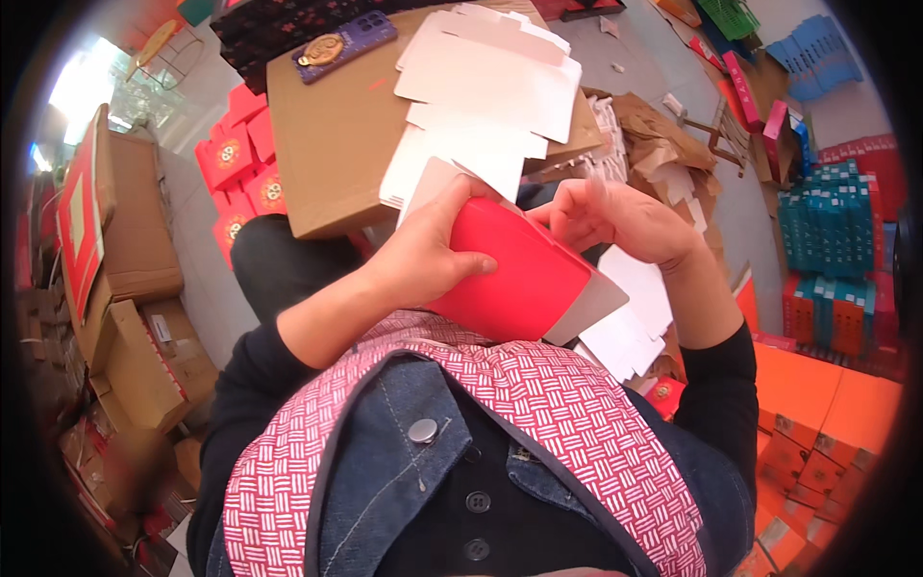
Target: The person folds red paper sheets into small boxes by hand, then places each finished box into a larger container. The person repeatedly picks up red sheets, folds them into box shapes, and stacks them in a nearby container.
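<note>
A red folding carton (514, 274) is held in front of my lap, its pale grey end flap (588, 306) sticking out at the lower right. My left hand (433, 236) is closed around its left side, thumb across the red face and fingers behind the top edge. At the carton's upper right edge is my right hand (606, 216), its fingers bent in against the edge and slightly blurred. The fingertips there are partly hidden. Just beyond the hands, a stack of flat white carton blanks (486, 82) lies on a brown cardboard box (327, 144).
A phone (344, 46) lies on the brown box. Red cartons (240, 159) are piled to its left, and open cardboard boxes (144, 356) stand farther left. More white blanks (630, 322) lie by my right forearm. Orange boxes (817, 394) and teal packages (832, 216) are stacked at right.
</note>
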Action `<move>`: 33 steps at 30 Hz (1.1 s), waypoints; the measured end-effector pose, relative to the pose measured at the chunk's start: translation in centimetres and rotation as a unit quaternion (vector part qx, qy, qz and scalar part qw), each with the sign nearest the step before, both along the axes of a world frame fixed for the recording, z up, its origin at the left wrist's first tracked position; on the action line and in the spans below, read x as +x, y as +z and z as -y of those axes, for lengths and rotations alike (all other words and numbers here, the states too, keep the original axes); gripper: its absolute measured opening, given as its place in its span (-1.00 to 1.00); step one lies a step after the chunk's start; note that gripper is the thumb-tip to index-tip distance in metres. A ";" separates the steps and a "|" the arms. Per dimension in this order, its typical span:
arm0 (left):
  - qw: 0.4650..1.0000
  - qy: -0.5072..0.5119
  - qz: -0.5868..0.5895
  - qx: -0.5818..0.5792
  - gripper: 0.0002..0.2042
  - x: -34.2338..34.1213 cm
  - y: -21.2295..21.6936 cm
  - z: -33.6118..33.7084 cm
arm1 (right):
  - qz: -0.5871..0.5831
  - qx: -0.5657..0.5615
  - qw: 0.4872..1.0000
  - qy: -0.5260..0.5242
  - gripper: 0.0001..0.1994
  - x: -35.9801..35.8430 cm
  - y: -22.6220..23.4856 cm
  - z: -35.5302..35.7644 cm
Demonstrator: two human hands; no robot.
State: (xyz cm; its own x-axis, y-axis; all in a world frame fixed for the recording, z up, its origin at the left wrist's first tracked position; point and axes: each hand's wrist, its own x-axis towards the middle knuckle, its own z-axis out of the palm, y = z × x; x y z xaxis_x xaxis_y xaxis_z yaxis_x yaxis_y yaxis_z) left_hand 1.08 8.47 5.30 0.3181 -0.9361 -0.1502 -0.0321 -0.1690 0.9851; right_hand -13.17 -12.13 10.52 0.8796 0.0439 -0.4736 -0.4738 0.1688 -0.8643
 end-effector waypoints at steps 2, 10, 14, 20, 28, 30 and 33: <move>0.999 -0.009 0.032 0.005 -0.43 -0.7 -0.1 0.4 | -0.017 0.045 0.998 -0.037 -0.59 -1.5 -1.8 1.3; 0.997 0.000 0.072 0.028 -0.45 -1.1 -0.1 0.7 | 0.007 -0.051 0.998 -0.039 -0.60 -0.3 -0.4 -1.8; 0.998 -0.002 0.061 0.033 -0.45 -1.3 -0.2 0.7 | 0.066 -0.209 0.976 -0.013 -0.56 -1.0 -0.9 -3.1; 0.995 -0.005 0.092 -0.026 -0.45 -1.9 -0.4 0.2 | 0.081 -0.195 0.977 -0.021 -0.64 -1.6 -2.1 -1.7; 0.997 0.048 -0.065 0.003 -0.46 -2.2 -1.5 -0.4 | 0.123 -0.300 0.946 -0.031 -0.66 -2.0 -2.8 -3.3; 0.987 0.066 -0.142 0.021 -0.47 -2.3 -1.6 -0.5 | 0.120 -0.300 0.945 -0.044 -0.67 -1.7 -2.7 -3.7; 0.986 0.105 -0.128 0.006 -0.50 -2.8 -0.7 -0.9 | 0.122 -0.306 0.943 -0.055 -0.67 -1.5 -2.7 -4.0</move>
